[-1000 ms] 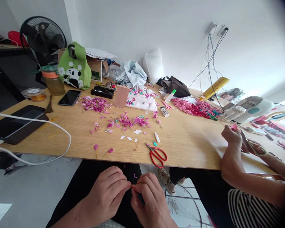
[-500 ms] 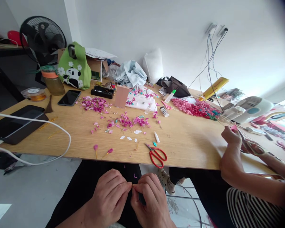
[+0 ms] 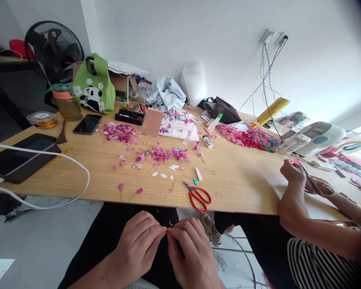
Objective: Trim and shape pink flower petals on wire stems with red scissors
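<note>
Over my lap, in front of the table edge, my left hand (image 3: 141,241) and my right hand (image 3: 191,251) meet at the fingertips. Both are closed in a pinch on something tiny, mostly hidden by the fingers. A thin dark or coppery sliver shows by the right fingers, too small to name. Red-handled scissors (image 3: 200,196) lie on the table just beyond my right hand. Two small pink pieces with golden stems, one a pink bud (image 3: 139,191), rest near the edge. White leaf-shaped pieces (image 3: 163,175) and pink petals (image 3: 158,152) are scattered farther back.
At right, a co-worker's hand (image 3: 293,172) holds something pink beside scissors (image 3: 321,186). A white cable (image 3: 88,176) loops over the table's left edge. A white tube (image 3: 198,174), a phone (image 3: 88,124), a tablet (image 3: 21,156) and a green bag (image 3: 96,88) are on the table.
My hands stay pinched together, with the fingertips slightly higher. My right thumb and fingers have shifted a little. Things on the table have not moved.
</note>
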`<state>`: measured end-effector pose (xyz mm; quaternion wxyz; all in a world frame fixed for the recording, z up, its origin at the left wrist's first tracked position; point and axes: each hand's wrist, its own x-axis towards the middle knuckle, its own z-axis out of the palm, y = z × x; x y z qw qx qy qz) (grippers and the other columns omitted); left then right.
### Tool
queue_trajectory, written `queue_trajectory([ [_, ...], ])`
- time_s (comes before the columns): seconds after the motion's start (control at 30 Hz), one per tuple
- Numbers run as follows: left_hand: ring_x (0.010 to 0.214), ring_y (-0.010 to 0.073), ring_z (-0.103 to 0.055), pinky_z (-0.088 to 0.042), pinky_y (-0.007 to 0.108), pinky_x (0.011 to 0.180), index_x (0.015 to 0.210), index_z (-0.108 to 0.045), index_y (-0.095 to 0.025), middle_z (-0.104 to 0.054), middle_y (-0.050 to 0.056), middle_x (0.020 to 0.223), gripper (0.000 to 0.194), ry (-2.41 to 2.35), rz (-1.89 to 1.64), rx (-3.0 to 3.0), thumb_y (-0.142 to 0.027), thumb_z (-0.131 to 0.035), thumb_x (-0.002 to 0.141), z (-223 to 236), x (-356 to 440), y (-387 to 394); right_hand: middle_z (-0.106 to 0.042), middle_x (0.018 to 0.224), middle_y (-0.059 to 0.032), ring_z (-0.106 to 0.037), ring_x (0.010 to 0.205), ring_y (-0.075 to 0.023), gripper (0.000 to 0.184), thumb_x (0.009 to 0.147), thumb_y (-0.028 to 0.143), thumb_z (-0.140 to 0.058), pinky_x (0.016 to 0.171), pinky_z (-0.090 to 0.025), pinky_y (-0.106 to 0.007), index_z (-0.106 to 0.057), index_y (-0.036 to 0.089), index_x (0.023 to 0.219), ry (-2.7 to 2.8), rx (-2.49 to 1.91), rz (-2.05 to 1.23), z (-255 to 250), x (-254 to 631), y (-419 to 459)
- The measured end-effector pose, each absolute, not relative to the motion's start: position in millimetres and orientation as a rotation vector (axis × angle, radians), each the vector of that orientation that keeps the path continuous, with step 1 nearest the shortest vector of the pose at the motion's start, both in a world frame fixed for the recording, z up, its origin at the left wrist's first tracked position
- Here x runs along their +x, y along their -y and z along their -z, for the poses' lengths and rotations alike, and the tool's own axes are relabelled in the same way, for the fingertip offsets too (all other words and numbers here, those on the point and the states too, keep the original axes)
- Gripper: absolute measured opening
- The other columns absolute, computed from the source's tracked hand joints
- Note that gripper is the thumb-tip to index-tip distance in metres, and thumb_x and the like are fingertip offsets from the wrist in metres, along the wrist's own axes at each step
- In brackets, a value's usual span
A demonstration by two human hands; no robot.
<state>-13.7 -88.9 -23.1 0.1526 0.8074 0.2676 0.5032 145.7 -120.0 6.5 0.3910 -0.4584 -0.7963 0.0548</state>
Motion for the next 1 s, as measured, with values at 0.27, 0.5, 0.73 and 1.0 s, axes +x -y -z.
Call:
queue_trajectory([
  [0.27,0.072,0.0164,-0.052,-0.048,0.033,0.065,0.093,-0.059,-0.012,-0.062,0.006,0.076,0.023,-0.79,-1.389,2.291,0.006,-0.054,0.079,20.0,-12.8,88.4,-0.054,0.073,-0.0047,-0.047,0.069,-0.018,0.015,0.086,0.001,-0.051,0.06,-0.038,-0.033,-0.055,0.015,0.082,2.029,-1.195,-0.09,-1.7,145.8,120.1],
  [0.5,0.07,0.0161,-0.053,-0.048,0.032,0.064,0.091,-0.059,-0.014,-0.061,0.005,0.074,0.022,-0.831,-1.398,2.273,0.005,-0.055,0.079,22.4,-12.5,89.6,-0.054,0.075,-0.0053,-0.047,0.07,-0.0184,0.014,0.086,0.002,-0.051,0.061,-0.037,-0.033,-0.055,0.016,0.082,2.014,-1.221,-0.099,-1.9,145.1,121.4],
  [0.73,0.069,0.0165,-0.054,-0.049,0.032,0.064,0.091,-0.059,-0.015,-0.062,0.005,0.074,0.021,-0.833,-1.374,2.299,0.003,-0.051,0.082,21.8,-13.5,90.8,-0.054,0.075,-0.0051,-0.047,0.069,-0.0181,0.014,0.086,0.003,-0.05,0.061,-0.038,-0.032,-0.054,0.016,0.082,2.016,-1.223,-0.093,-2.8,145.7,122.0],
  [1.0,0.07,0.0162,-0.056,-0.05,0.031,0.065,0.094,-0.061,-0.015,-0.063,0.005,0.075,0.02,-0.862,-1.376,2.298,-0.001,-0.054,0.083,17.9,-12.2,89.0,-0.054,0.073,-0.0035,-0.049,0.067,-0.0175,0.016,0.088,0.005,-0.048,0.06,-0.04,-0.031,-0.053,0.017,0.08,2.0,-1.255,-0.077,-1.7,146.1,122.6],
])
